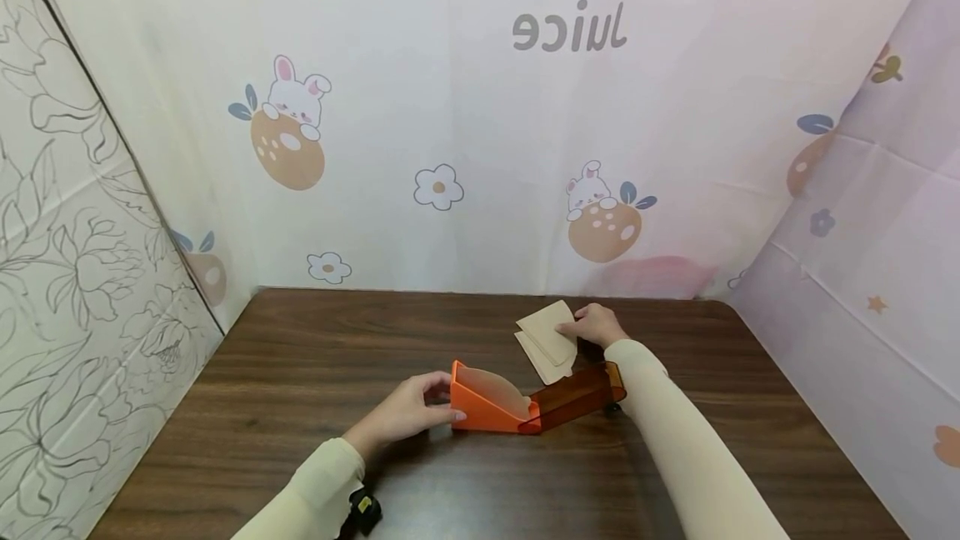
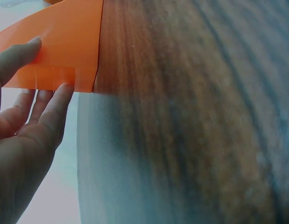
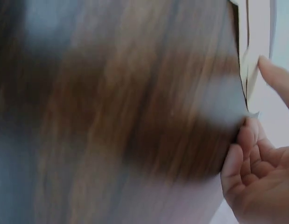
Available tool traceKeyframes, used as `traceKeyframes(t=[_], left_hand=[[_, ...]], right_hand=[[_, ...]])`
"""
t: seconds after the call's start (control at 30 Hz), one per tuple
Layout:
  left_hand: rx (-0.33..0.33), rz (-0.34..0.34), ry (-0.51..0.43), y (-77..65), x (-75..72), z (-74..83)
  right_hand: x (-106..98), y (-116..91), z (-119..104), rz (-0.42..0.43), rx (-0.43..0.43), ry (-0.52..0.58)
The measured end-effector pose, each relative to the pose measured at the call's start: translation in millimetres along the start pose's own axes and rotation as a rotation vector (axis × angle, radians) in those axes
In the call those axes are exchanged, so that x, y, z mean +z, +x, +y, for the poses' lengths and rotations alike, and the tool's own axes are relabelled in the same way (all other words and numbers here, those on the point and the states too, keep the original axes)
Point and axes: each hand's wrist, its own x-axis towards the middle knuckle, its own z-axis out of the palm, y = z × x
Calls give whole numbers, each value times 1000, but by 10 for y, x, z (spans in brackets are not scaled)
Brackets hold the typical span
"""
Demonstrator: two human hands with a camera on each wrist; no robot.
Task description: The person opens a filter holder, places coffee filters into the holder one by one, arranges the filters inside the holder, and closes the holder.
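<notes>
Left grip (image 1: pixel 407 408) pinches orange filter holder (image 1: pixel 480 411) on tabletop (image 1: pixel 337 340), amber lid (image 1: pixel 573 398) open; right grip (image 1: pixel 600 326) pinches paper filters (image 1: pixel 550 336) just beyond lid. Probably pickup step; next move calls for lifting filters together, holder steady.

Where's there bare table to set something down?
Bare tabletop lies between the flowered panel and left sleeve, and between the right sleeve and right-side cloth. Crowded: mid-table, with orange holder, brown cover, tan sheets, left fingers and right fingers.

The box (image 1: pixel 480 413) looks smooth plastic, the sheets (image 1: pixel 550 335) paper.
</notes>
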Motion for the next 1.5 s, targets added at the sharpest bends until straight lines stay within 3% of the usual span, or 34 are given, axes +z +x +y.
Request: traceKeyframes(t=[0.5, 1.5], left_hand=[[3, 1, -25, 1, 13, 8], [-3, 4, -14, -8, 14, 25]], right_hand=[[-29, -24, -126, -24, 81, 53], [-1, 19, 32, 38, 44, 135]])
